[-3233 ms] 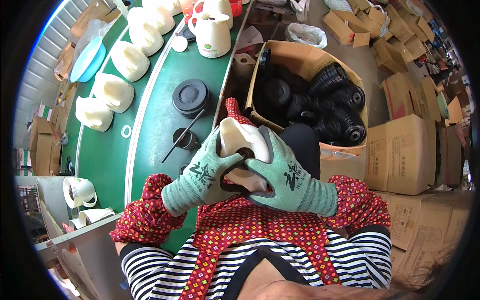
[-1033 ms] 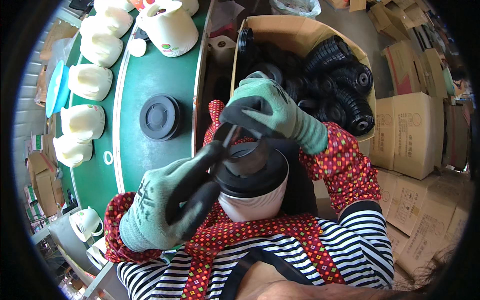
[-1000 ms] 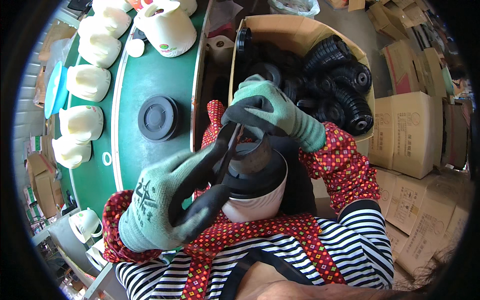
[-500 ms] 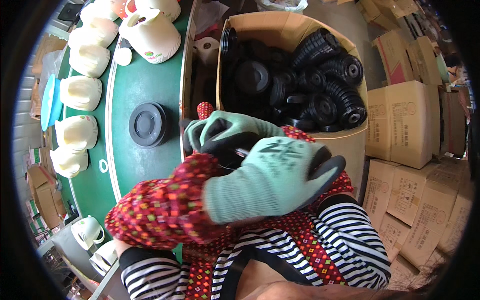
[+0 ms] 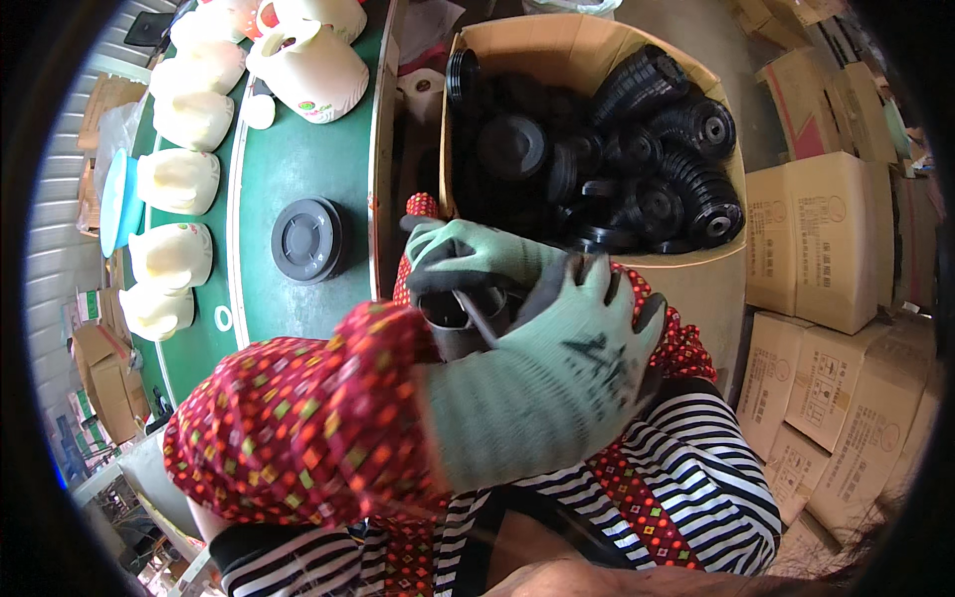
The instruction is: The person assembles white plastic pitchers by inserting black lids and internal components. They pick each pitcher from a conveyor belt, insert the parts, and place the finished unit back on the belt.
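In front of my lap, my right hand (image 5: 487,254), in a pale green glove with dark fingers, curls over a dark round hollow part (image 5: 453,323). A thin grey strip (image 5: 477,316) crosses the part's opening; its kind is unclear. My left hand (image 5: 567,368), gloved alike and slightly blurred, lies nearer to me, across the right forearm. Its fingers are bent, and the palm hides what they hold. On the green table to the left lies a dark grey round lid (image 5: 306,241), seemingly stacked on another.
Beyond my hands stands an open cardboard box (image 5: 587,35) full of black round lids (image 5: 652,209). White jug-like bodies (image 5: 313,75) line the green table (image 5: 288,149), with a light blue dish (image 5: 121,204) at its far left edge. Stacked cartons (image 5: 821,244) rise on the right.
My left hand has turned and shifted slightly right and nearer, uncovering more of the dark round part and the thin strip. My right hand stays around the part.
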Available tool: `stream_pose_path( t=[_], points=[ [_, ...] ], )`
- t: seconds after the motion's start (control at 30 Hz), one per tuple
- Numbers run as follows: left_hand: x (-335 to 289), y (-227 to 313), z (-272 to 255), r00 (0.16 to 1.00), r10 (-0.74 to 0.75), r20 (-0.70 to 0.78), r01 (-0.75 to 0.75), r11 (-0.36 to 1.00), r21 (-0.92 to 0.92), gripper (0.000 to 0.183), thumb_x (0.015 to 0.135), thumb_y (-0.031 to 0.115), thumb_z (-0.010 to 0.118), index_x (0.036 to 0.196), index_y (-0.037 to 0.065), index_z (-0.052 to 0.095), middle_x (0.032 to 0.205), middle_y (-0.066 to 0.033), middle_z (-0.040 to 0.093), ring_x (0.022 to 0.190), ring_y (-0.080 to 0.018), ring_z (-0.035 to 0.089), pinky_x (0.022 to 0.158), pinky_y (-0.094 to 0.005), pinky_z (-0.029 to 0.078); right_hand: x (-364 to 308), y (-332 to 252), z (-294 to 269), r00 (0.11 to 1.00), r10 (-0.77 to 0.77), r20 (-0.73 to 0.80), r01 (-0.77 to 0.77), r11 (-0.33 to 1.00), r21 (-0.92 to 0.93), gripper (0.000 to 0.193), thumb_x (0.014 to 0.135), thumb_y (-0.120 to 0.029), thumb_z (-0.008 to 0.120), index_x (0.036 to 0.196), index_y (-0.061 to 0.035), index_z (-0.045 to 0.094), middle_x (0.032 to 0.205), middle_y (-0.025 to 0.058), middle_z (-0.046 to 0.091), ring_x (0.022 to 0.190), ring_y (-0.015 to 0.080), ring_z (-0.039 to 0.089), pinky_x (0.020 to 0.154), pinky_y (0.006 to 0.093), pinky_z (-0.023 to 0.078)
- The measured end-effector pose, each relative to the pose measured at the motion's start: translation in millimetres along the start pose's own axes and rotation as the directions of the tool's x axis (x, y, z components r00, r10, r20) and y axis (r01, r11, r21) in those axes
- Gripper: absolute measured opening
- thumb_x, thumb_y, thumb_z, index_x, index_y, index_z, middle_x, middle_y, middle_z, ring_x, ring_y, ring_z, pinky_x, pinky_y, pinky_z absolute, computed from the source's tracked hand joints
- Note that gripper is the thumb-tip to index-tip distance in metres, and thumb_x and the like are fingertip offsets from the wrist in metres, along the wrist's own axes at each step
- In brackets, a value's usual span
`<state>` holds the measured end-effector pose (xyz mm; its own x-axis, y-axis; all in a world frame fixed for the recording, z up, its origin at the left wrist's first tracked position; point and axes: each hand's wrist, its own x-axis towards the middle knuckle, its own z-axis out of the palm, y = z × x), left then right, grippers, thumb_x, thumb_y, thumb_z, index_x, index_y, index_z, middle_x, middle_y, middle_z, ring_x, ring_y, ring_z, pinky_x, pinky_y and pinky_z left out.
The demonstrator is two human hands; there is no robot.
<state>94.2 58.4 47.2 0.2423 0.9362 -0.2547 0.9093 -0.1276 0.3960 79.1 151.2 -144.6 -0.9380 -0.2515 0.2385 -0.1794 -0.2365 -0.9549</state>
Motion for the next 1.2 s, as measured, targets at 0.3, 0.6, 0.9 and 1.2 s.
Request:
stream_pose_path(
  t=[0.3,0.6,0.9,1.2],
  points=[
    [-92.6,-122.1,18.3,0.922,-0.369,-0.122,0.317,0.896,-0.31,0.063,0.101,0.02,0.058,0.157,-0.004,0.04,0.146,-0.0297,0.053,0.135,-0.0407,0.054,0.115,-0.0467,0.042,-46.6,-89.2,26.8,0.943,-0.014,-0.333,-0.285,0.482,-0.828,0.044,0.092,-0.026,0.068,0.129,-0.002,0.066,0.109,0.0151,0.065,0.095,0.033,0.062,0.086,0.0475,0.046],
    [-52.1,-226.7,92.8,0.93,-0.137,-0.342,-0.114,0.775,-0.621,0.035,0.1,0.013,0.054,0.126,-0.004,0.068,0.105,-0.0258,0.075,0.095,-0.0395,0.075,0.085,-0.0415,0.059,-20.4,-149.1,74.4,0.904,0.195,-0.381,-0.396,0.042,-0.917,0.069,0.097,-0.048,0.061,0.135,0.0085,0.06,0.089,0.0114,0.063,0.074,0.0244,0.063,0.071,0.0435,0.044],
    [-173.6,-195.8,88.8,0.733,-0.483,-0.478,0.16,0.806,-0.57,0.016,0.091,0.009,0.077,0.101,-0.004,0.075,0.078,-0.017,0.073,0.069,-0.02,0.068,0.067,-0.0344,0.054,-44.2,-151.4,88.6,0.962,-0.101,-0.255,-0.231,0.203,-0.952,0.086,0.081,-0.055,0.078,0.151,-0.0087,0.056,0.151,0.0205,0.05,0.14,0.0421,0.044,0.12,0.0633,0.026],
    [-334.8,-167.7,250.7,0.315,-0.785,-0.534,0.716,0.566,-0.41,0.022,0.086,0.031,0.082,0.083,0.011,0.073,0.072,-0.0119,0.069,0.065,-0.0354,0.068,0.059,-0.0434,0.052,-59.8,-85.9,106.6,0.863,-0.224,-0.452,-0.175,0.708,-0.684,0.041,0.071,-0.022,0.093,0.103,-0.0027,0.075,0.105,0.0121,0.065,0.1,0.0303,0.064,0.091,0.0391,0.052]
  ],
)
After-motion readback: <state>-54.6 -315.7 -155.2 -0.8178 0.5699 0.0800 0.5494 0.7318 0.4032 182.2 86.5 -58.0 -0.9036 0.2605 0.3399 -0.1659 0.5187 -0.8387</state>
